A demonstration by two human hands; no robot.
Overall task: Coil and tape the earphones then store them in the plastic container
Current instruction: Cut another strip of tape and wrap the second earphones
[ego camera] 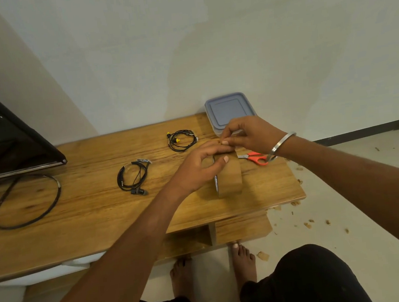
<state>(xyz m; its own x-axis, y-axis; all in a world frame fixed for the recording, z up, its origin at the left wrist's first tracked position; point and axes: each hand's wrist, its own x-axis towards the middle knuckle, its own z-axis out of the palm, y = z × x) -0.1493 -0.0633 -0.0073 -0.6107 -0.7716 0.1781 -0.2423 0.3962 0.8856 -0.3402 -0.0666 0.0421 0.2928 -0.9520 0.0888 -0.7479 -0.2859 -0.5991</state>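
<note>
A brown tape roll (230, 178) stands on edge on the wooden table (83, 225). My left hand (200, 166) grips its top, thumb across the front. My right hand (250, 133) pinches the tape's edge at the top of the roll with thumb and fingertips. Two coiled black earphones lie on the table: one with yellow tips (182, 139) at the back, one with dark buds (134, 177) to the left of my hands. The plastic container (228, 109) with a grey-blue lid on stands at the back right, against the wall.
Orange-handled scissors (256, 157) lie right of the roll, under my right wrist. A thick black cable loop (25, 200) lies at the table's left, below a black screen (5, 142). Scraps litter the floor to the right. My bare feet (212, 269) stand by the table's front edge.
</note>
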